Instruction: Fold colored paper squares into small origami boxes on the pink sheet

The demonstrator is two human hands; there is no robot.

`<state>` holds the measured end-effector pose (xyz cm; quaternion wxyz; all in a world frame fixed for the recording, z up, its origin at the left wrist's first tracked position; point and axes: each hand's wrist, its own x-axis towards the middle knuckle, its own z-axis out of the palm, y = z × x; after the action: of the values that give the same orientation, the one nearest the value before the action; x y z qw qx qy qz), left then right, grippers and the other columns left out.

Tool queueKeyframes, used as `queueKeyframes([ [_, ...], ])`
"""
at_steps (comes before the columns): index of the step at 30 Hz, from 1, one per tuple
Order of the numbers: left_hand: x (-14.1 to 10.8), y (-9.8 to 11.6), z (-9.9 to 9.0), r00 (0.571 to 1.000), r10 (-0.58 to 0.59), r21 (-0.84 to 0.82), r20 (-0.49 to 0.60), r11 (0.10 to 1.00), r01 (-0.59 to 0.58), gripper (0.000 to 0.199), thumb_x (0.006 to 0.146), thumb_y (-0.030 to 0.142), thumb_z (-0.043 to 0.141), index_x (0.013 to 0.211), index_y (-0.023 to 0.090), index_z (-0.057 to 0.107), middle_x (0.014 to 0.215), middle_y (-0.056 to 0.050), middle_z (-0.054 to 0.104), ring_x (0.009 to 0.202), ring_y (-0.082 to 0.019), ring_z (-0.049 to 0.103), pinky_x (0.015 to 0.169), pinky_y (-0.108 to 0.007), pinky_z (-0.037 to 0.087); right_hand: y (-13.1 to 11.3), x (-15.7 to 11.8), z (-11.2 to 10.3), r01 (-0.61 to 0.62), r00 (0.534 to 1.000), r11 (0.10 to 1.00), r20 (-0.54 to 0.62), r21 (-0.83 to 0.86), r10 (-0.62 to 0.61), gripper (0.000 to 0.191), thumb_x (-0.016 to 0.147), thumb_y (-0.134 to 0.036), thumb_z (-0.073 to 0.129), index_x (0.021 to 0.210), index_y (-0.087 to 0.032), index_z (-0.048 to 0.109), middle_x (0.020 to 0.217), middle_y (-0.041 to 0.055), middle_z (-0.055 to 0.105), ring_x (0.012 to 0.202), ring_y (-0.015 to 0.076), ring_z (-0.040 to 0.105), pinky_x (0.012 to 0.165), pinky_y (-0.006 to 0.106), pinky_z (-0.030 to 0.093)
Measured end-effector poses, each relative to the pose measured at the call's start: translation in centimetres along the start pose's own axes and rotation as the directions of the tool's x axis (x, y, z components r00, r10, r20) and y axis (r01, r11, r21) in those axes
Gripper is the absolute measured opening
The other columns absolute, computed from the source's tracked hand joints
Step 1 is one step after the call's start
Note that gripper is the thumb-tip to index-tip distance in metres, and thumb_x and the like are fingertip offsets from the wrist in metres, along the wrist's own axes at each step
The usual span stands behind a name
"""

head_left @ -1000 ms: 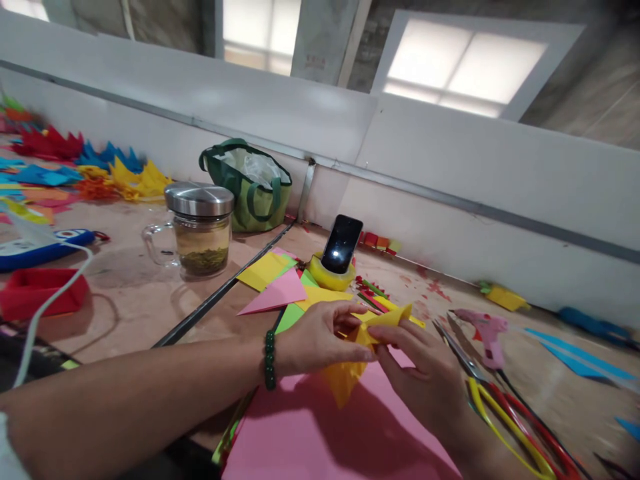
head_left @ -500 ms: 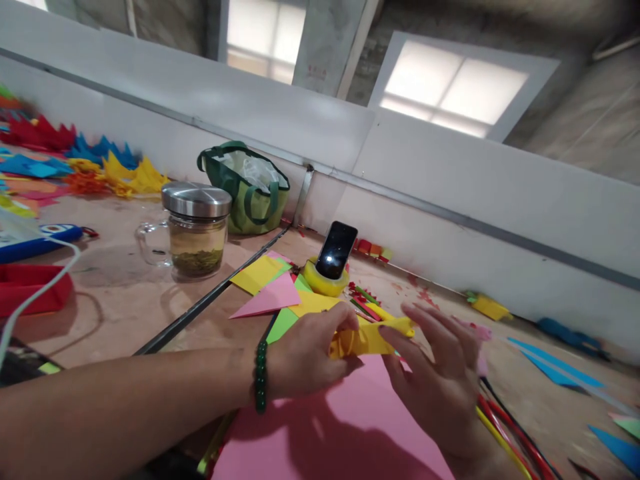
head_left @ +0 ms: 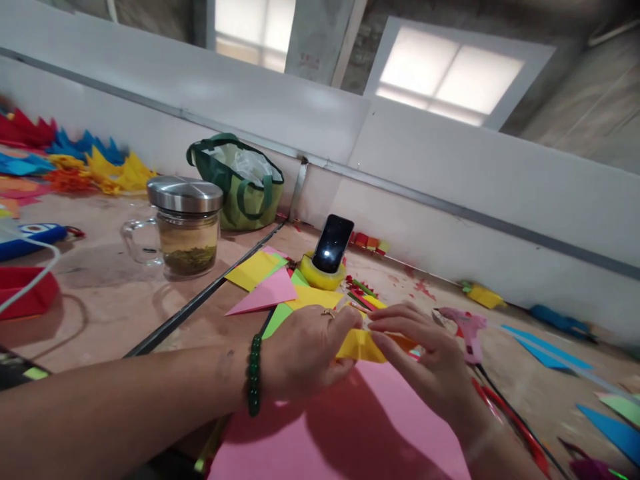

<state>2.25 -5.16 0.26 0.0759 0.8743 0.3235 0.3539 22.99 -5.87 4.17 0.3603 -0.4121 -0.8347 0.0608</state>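
A: Hands, quick. Left?
B: Left hand (head_left: 310, 350), green-beaded bracelet (head_left: 254, 377) on the wrist. Grip closed around the left end of a folded yellow paper piece (head_left: 363, 345).
A: Right?
B: Right hand (head_left: 425, 360), thumb and fingertips pinching the same piece toward its right end. Exact finger contact partly hidden.
A: Piece location?
B: Between both hands, held above a large flat pink paper sheet (head_left: 380, 427), on the near part of the tan, stained tabletop (head_left: 110, 347).
A: Stuff beyond it?
B: Loose pink paper triangle (head_left: 267, 293), overlapping yellow and green paper. Behind that, a black smartphone (head_left: 333, 243) propped tilted in a yellow tape roll (head_left: 323, 273).
A: Right side?
B: Pink glue gun (head_left: 467, 330) just past the right hand, blue paper strips (head_left: 545, 347) farther right.
A: Left side?
B: Clear glass mug (head_left: 187, 247) of tea, steel lid on, green fabric bag (head_left: 253, 207) just behind.
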Motion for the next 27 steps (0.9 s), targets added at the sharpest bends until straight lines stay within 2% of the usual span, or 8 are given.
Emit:
queueKeyframes([
  [3,0.0,0.2,-0.2,0.999,0.048,0.081,0.015,0.995,-0.049,0.028,0.078,0.023,0.056,0.103,0.016,0.046,0.083,-0.007,0.065,0.073,-0.023,0.061,0.065,-0.033,0.047,-0.1,0.1,0.7,-0.006,0.999,1.0,0.04,-0.018,0.007,0.009,0.082,-0.024,0.064,0.08,-0.023,0.073,0.084,0.0054,0.073,0.082,0.0215,0.066,0.073,0.036,0.054],
  [9,0.1,0.5,-0.3,0.995,0.084,0.129,0.06,0.987,-0.091,0.03,0.078,0.021,0.055,0.106,0.016,0.046,0.082,-0.006,0.066,0.073,-0.022,0.061,0.069,-0.034,0.047,0.3,-0.1,1.0,-0.065,0.992,0.995,0.11,0.075,0.057,0.011,0.084,-0.025,0.064,0.081,-0.024,0.074,0.085,0.0047,0.074,0.081,0.0204,0.067,0.073,0.035,0.055],
  [17,-0.1,0.3,-0.1,0.994,0.089,0.117,0.059,0.989,-0.095,0.033,0.079,0.02,0.054,0.11,0.017,0.043,0.083,-0.005,0.065,0.073,-0.022,0.061,0.068,-0.033,0.047,0.3,-0.2,1.7,0.003,0.995,1.0,0.097,0.018,-0.004,0.014,0.081,-0.016,0.061,0.083,-0.023,0.072,0.083,0.0035,0.074,0.076,0.0186,0.068,0.069,0.032,0.055],
  [22,-0.2,-0.3,0.5,0.995,-0.038,0.044,0.094,0.998,0.034,0.035,0.08,0.023,0.055,0.112,0.019,0.041,0.088,-0.006,0.065,0.076,-0.024,0.063,0.066,-0.033,0.048,0.3,-0.3,2.3,0.102,0.994,0.987,0.037,-0.125,-0.099,0.012,0.078,-0.014,0.06,0.081,-0.022,0.069,0.08,0.0034,0.072,0.074,0.0193,0.066,0.069,0.034,0.053],
  [24,-0.1,-0.5,0.6,0.991,-0.095,-0.013,0.09,0.995,0.097,0.041,0.079,0.024,0.057,0.115,0.02,0.038,0.09,-0.006,0.065,0.078,-0.023,0.064,0.066,-0.032,0.048,0.5,-0.3,2.3,0.08,0.997,0.983,0.019,-0.165,-0.078,0.013,0.077,-0.017,0.062,0.088,-0.022,0.067,0.083,0.0041,0.071,0.077,0.0205,0.065,0.07,0.035,0.052],
  [27,0.0,-0.6,0.4,0.985,-0.155,-0.095,0.07,0.982,0.162,0.038,0.081,0.025,0.058,0.113,0.021,0.037,0.092,-0.005,0.064,0.079,-0.022,0.064,0.066,-0.031,0.048,1.0,-0.3,2.0,-0.02,1.0,0.983,-0.02,-0.181,0.017,0.027,0.076,-0.022,0.065,0.103,-0.021,0.062,0.096,0.0062,0.068,0.088,0.0224,0.063,0.076,0.037,0.051],
])
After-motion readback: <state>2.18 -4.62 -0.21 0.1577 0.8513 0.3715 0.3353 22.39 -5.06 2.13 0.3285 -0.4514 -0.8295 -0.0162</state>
